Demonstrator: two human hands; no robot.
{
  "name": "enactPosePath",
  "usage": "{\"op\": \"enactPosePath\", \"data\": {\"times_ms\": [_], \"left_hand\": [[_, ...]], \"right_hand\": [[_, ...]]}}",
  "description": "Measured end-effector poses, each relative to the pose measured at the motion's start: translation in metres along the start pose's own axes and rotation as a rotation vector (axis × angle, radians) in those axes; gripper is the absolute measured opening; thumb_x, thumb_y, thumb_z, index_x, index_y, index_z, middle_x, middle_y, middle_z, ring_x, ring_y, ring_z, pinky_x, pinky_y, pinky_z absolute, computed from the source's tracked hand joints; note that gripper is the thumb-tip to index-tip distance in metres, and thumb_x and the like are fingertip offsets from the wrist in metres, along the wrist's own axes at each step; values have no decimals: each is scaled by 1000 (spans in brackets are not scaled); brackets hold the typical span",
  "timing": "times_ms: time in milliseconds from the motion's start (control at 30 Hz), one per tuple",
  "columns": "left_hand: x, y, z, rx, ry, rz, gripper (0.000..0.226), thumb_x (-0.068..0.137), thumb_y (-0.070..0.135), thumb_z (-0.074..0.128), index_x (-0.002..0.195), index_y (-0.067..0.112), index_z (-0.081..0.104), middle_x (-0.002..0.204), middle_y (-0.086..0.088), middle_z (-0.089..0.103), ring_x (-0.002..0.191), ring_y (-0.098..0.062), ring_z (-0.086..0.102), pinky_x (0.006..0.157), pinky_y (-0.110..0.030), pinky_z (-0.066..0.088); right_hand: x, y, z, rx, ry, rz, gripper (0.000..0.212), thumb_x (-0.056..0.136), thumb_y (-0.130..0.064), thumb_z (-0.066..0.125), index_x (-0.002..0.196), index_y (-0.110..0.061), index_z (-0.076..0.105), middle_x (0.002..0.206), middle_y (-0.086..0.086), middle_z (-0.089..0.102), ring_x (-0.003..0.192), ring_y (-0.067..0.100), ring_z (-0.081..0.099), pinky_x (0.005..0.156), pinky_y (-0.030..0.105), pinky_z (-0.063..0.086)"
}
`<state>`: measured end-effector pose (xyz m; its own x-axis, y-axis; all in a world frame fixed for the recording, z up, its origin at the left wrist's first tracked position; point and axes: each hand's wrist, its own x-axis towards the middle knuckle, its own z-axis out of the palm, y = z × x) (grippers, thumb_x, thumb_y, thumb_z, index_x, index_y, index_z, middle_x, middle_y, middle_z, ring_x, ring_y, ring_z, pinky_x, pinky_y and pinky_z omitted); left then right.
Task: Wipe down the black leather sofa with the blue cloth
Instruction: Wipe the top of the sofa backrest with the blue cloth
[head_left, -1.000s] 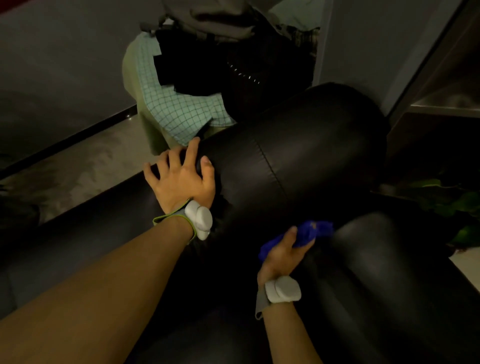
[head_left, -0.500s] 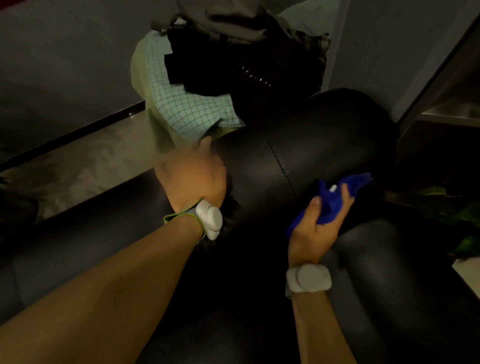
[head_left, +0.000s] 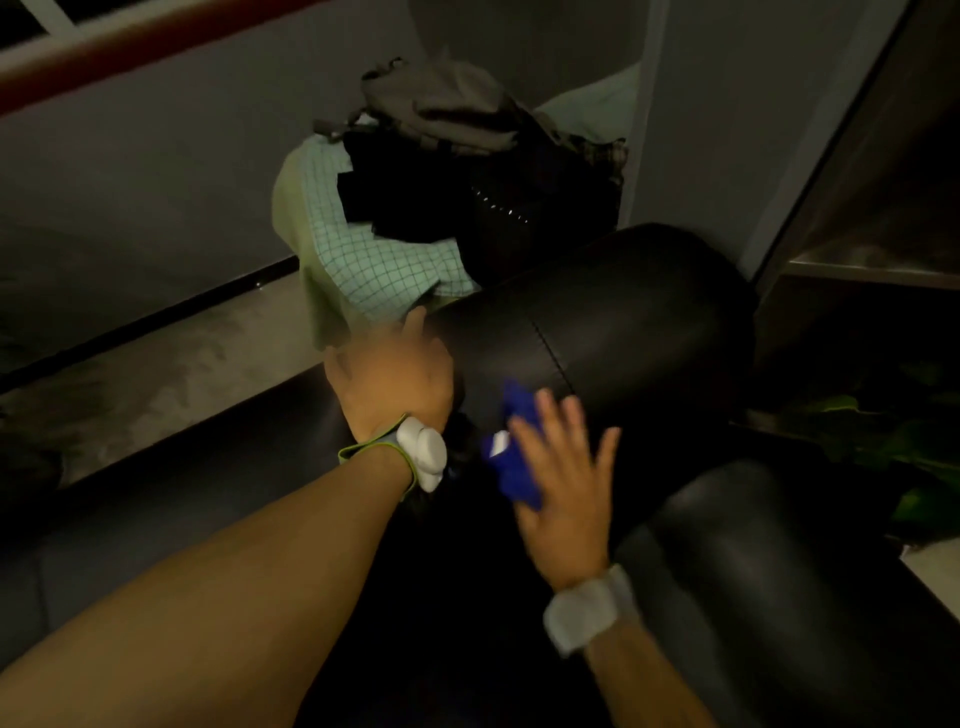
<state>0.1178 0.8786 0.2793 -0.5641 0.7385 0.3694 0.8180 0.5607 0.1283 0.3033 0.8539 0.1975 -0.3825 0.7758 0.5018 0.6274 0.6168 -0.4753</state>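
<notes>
The black leather sofa (head_left: 649, 332) fills the middle and right of the view, its rounded back cushion crossed by a stitched seam. My right hand (head_left: 563, 488) lies flat with fingers spread, pressing the blue cloth (head_left: 511, 457) against the lower face of that cushion; part of the cloth is hidden under my palm. My left hand (head_left: 395, 376) rests on the sofa's top edge just left of the cloth, blurred, one finger pointing up toward the checked fabric. Both wrists wear white bands.
A heap of clothes (head_left: 441, 171) with a light green checked fabric (head_left: 363, 260) sits behind the sofa back. A grey wall and a strip of floor (head_left: 156, 364) lie to the left. Green plant leaves (head_left: 883, 441) and a shelf (head_left: 872, 260) stand on the right.
My right hand turned from gripping the bunched cloth at the right to pressing it flat with spread fingers, moving left toward my left hand. The left hand stayed on the sofa's top edge.
</notes>
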Motion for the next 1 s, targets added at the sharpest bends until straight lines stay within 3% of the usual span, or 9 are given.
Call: {"op": "enactPosePath", "data": {"times_ms": [167, 333, 533, 733, 1000], "left_hand": [[0, -2, 2, 8, 22, -10, 52, 94, 52, 28, 138, 39, 51, 131, 3, 59, 126, -26, 46, 111, -58, 25], [0, 1, -1, 33, 28, -1, 53, 94, 53, 24, 139, 40, 49, 129, 5, 60, 126, -25, 47, 112, -56, 23], [-4, 3, -5, 31, 17, -15, 53, 94, 54, 23, 138, 41, 50, 130, 6, 60, 125, -24, 47, 111, -55, 24], [-4, 4, -3, 6, 7, -12, 55, 93, 56, 20, 139, 43, 47, 134, 3, 58, 126, -28, 47, 111, -55, 22], [6, -8, 3, 29, -39, 53, 63, 92, 61, 10, 142, 36, 41, 140, -14, 51, 126, -41, 45, 106, -64, 24]], "right_hand": [[23, 22, -17, 307, 49, 231, 63, 87, -34, 47, 148, -32, 32, 163, -2, 16, 151, 18, 1, 115, 62, -8], [18, 17, -20, 202, -3, 273, 87, 77, -5, 67, 149, -35, 28, 163, -10, 7, 151, 12, -7, 114, 68, 2], [14, 32, -36, 81, -158, 139, 92, 83, -18, 69, 152, -42, 13, 162, -15, -9, 149, 10, -16, 109, 74, 8], [15, 39, -30, 111, -122, 111, 84, 90, -22, 62, 151, -45, 10, 157, -23, -21, 143, 2, -28, 110, 74, 4], [8, 38, -5, 175, 114, 69, 60, 97, -33, 50, 148, -47, 21, 162, -20, 1, 148, 2, -12, 112, 68, -2]]}}
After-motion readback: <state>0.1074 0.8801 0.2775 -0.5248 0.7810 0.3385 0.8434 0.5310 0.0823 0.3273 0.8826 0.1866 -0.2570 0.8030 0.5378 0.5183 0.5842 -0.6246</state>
